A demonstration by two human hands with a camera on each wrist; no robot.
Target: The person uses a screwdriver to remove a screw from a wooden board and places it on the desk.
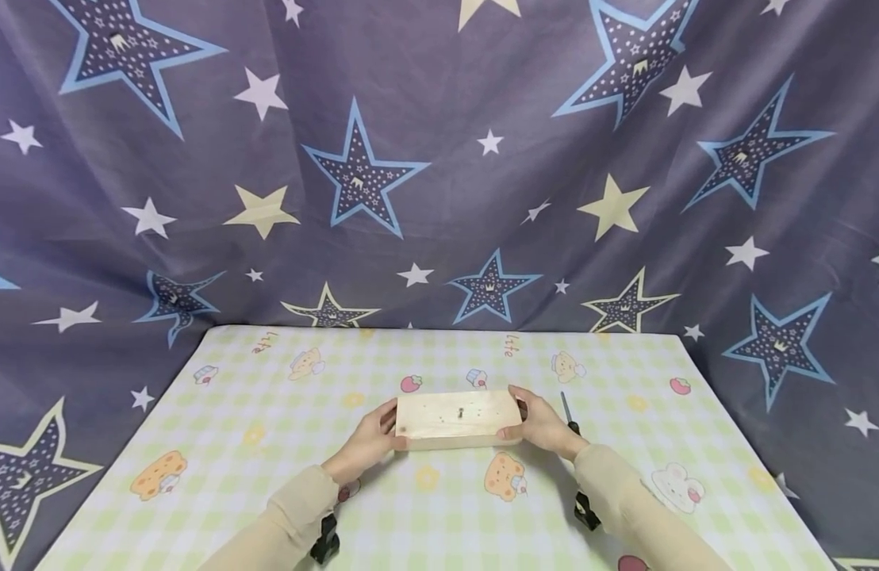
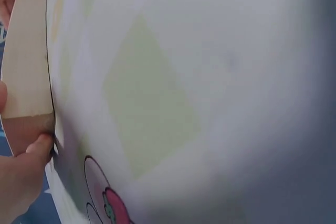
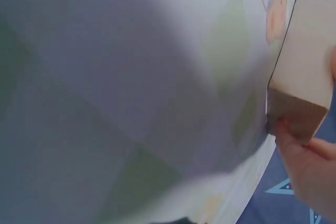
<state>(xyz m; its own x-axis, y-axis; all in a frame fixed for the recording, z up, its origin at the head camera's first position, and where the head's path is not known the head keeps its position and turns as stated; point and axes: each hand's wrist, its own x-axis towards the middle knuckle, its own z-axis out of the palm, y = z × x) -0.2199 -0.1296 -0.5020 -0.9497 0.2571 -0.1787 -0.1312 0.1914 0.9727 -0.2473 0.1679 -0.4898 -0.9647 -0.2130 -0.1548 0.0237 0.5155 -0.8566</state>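
Note:
A pale wooden block lies lengthwise across the middle of the table, with several small dark holes or marks on its top. Something small and dark, seemingly a screw, stands near the centre of that top face. My left hand grips the left end, thumb toward the near side; the left wrist view shows its fingers against the end of the block. The opposite end is held by my right hand, whose fingers touch the end face in the right wrist view.
Just right of my right hand lies a screwdriver with a bluish shaft; its dark handle is partly hidden by the wrist. A checkered cloth with cartoon prints covers the table. A star-patterned curtain hangs behind and along the sides.

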